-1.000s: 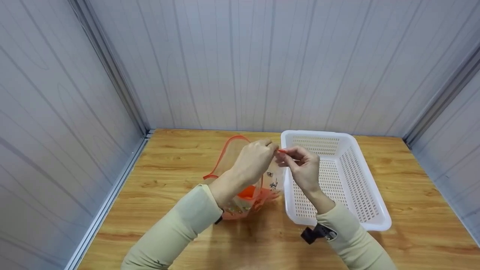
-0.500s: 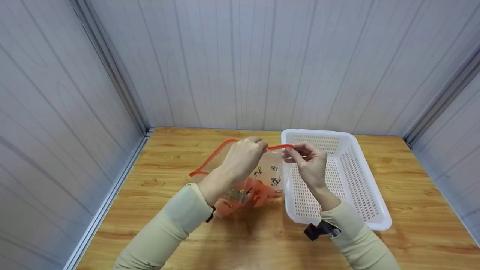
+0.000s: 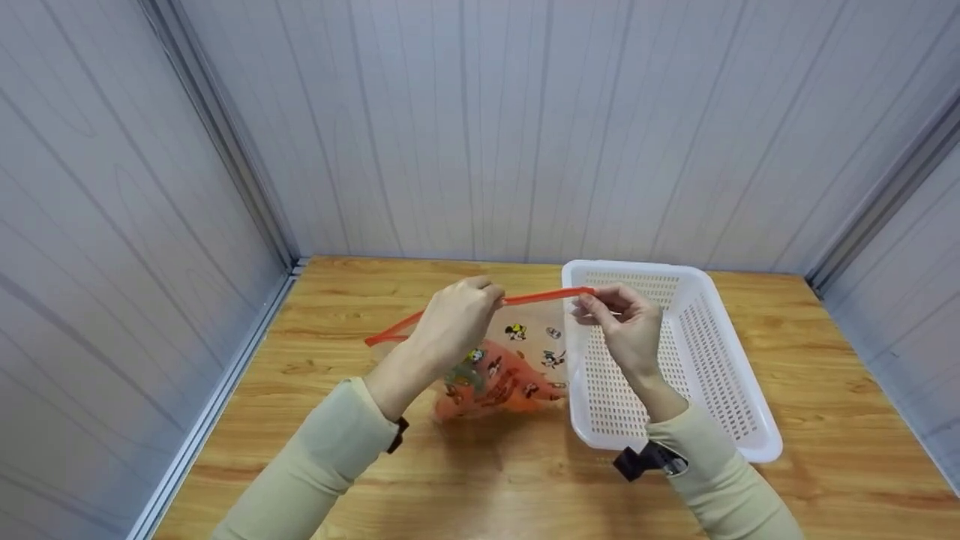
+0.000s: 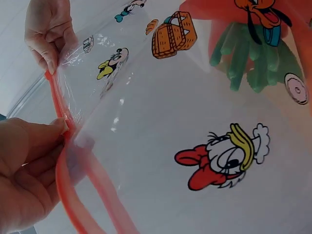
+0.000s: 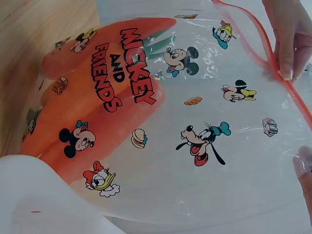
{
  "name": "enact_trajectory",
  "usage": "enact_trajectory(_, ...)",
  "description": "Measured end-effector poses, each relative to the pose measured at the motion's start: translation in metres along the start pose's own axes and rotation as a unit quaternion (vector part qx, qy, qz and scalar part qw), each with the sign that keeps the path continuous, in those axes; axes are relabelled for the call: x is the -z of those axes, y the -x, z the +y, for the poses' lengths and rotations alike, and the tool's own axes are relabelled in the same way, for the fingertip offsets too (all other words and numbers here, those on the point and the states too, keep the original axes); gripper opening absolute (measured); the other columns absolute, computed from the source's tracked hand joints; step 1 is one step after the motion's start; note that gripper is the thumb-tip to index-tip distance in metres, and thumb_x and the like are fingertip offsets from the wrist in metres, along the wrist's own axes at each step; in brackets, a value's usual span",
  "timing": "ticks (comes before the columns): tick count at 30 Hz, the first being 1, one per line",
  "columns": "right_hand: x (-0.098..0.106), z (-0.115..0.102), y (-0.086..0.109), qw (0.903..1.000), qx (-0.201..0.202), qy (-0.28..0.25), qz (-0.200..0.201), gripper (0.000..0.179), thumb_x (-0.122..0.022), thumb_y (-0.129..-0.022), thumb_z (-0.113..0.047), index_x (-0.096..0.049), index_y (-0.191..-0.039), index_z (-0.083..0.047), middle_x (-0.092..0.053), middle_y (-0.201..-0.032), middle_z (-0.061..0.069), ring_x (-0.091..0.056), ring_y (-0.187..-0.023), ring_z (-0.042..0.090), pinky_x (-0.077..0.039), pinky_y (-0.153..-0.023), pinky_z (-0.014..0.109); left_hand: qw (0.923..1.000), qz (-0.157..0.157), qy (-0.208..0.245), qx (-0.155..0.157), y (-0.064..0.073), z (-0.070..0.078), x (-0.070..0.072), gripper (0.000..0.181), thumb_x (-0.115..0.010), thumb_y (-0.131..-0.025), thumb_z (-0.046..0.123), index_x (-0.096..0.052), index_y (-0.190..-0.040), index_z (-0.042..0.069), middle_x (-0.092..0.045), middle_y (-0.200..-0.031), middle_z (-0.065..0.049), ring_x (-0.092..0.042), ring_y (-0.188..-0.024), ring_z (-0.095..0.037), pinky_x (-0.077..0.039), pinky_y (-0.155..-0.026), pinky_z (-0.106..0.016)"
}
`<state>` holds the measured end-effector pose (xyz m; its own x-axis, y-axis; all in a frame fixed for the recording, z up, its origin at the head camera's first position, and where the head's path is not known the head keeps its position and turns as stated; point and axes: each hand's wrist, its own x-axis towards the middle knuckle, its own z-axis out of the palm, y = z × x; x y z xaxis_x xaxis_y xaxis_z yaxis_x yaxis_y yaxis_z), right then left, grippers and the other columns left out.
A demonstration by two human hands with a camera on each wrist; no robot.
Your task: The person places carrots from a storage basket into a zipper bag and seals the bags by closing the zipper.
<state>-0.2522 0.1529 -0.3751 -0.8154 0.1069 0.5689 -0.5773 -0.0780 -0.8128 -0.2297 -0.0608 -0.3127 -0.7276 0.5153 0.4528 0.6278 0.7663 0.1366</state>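
A clear zip bag printed with cartoon characters hangs between my hands, its red zip stretched along the top. My left hand pinches the zip partway along; in the left wrist view, thumb and finger squeeze the strip. My right hand pinches the bag's right top corner. Left of my left hand, the two zip edges stand apart; between the hands they lie together. Inside the bag are orange carrots with green stalks, bunched toward the bottom.
A white perforated plastic basket stands on the wooden table, close to the bag's right side and under the right hand. Pale panel walls enclose the table at the back and sides.
My left hand has slid leftward along the zip, away from the right hand, baring a longer closed stretch of red strip. My right hand has shifted slightly right, still holding the corner.
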Motion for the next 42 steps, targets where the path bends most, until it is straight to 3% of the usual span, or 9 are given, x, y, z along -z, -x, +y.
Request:
enact_trajectory(14,0.017,-0.008,-0.001,0.9996,-0.017,0.008,0.023,0.003,-0.058,-0.075,0.017,-0.057,-0.078,0.016,-0.061,-0.069,0.025,-0.063,-0.059,0.02,-0.051,-0.054,0.034,0.9977,0.045,-0.018,0.048,0.035,-0.039,0.004,0.009,-0.058,-0.083,0.002,-0.066,-0.086,-0.001,-0.062,-0.081,-0.011,-0.061,-0.073,-0.023,-0.051,-0.062,-0.03)
enact_trajectory(22,0.032,0.011,-0.002,0.9986,-0.033,0.002,0.041,0.01,-0.061,-0.076,0.012,-0.055,-0.08,0.018,-0.063,-0.067,0.016,-0.063,-0.058,0.019,-0.052,-0.054,0.033,0.9957,0.051,-0.014,0.076,0.051,-0.051,0.016,0.008,-0.058,-0.084,0.002,-0.065,-0.085,-0.002,-0.063,-0.082,-0.012,-0.061,-0.073,-0.025,-0.051,-0.063,-0.033)
enact_trajectory(29,0.034,0.012,-0.002,0.9986,-0.034,0.01,0.04,0.009,-0.061,-0.076,0.012,-0.056,-0.081,0.017,-0.064,-0.067,0.015,-0.063,-0.059,0.019,-0.052,-0.054,0.033,0.9945,0.043,-0.011,0.094,0.06,-0.054,0.022,0.009,-0.058,-0.084,0.004,-0.065,-0.084,-0.001,-0.061,-0.079,-0.01,-0.06,-0.07,-0.026,-0.05,-0.06,-0.034)
enact_trajectory(34,0.032,0.013,-0.003,0.9989,-0.033,0.005,0.033,0.01,-0.061,-0.076,0.011,-0.055,-0.081,0.018,-0.064,-0.068,0.014,-0.063,-0.059,0.019,-0.052,-0.054,0.033,0.9944,0.035,-0.018,0.098,0.061,-0.052,0.025,0.007,-0.059,-0.083,0.002,-0.065,-0.082,-0.001,-0.06,-0.074,-0.01,-0.058,-0.063,-0.024,-0.049,-0.054,-0.033)
enact_trajectory(42,0.035,0.017,-0.008,0.9985,-0.045,0.027,0.015,0.014,-0.06,-0.078,0.008,-0.054,-0.085,0.019,-0.063,-0.071,0.014,-0.063,-0.063,0.017,-0.052,-0.059,0.031,0.993,0.034,-0.004,0.113,0.056,-0.041,0.035,0.007,-0.058,-0.083,0.0,-0.065,-0.081,-0.003,-0.061,-0.075,-0.012,-0.059,-0.067,-0.026,-0.05,-0.056,-0.034)
